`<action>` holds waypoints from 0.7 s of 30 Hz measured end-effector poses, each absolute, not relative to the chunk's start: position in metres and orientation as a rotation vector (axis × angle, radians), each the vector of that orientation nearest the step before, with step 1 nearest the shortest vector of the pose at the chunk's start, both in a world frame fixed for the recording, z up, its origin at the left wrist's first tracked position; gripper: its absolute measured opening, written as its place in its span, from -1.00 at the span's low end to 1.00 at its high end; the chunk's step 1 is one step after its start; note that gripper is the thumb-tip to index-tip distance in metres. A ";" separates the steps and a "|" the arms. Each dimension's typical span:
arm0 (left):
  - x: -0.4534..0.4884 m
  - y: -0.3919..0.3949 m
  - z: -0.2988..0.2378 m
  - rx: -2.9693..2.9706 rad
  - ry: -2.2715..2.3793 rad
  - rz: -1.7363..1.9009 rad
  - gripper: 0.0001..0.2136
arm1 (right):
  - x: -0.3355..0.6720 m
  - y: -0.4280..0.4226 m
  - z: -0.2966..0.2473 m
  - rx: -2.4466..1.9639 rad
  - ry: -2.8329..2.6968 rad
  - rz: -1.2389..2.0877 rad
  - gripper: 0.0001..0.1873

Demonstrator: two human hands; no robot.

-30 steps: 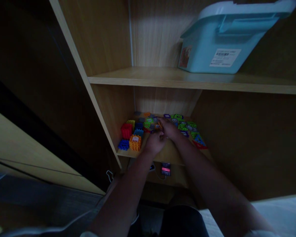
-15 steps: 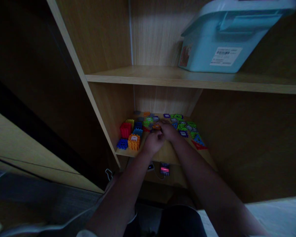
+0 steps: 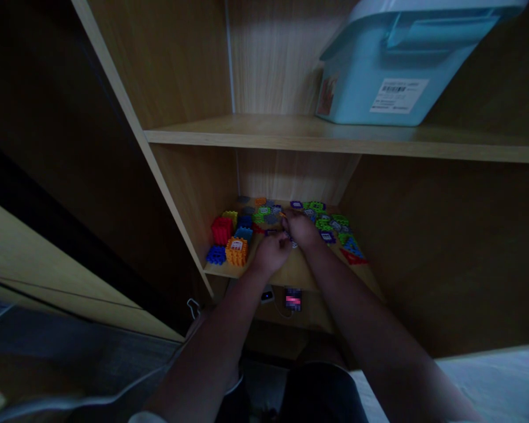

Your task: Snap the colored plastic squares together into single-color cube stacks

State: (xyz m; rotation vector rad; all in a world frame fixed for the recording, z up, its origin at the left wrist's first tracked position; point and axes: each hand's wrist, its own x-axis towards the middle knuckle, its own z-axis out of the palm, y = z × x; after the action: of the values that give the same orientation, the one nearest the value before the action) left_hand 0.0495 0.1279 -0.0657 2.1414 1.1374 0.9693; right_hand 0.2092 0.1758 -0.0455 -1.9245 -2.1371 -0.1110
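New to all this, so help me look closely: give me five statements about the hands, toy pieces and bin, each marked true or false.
1. A small orange piece shows right by the right hand. True.
2. The light-blue bin stands on the lower shelf. False: it stands on the upper shelf.
3. The red block is to the left of the left hand. True.
4. The yellow piece is in front of the red block. False: it is behind it.
5. The two hands are far apart. False: they are close together.
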 end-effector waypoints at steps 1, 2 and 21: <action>0.049 0.127 -0.065 2.147 1.140 0.965 -0.84 | 0.209 0.175 -0.046 -1.916 -2.095 -0.147 -0.57; 0.049 0.127 -0.065 2.154 1.140 0.961 -0.84 | 0.210 0.175 -0.046 -1.891 -2.047 -0.182 -0.57; 0.053 0.131 -0.073 2.202 1.116 1.072 -0.64 | 0.248 0.168 -0.059 -1.426 -1.407 0.261 -0.62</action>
State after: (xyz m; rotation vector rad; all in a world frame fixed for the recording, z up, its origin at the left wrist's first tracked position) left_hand 0.0526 0.1314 -0.0728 2.2018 1.1159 1.0720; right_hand 0.2477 0.1677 -0.0586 -1.4259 -1.4066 0.2606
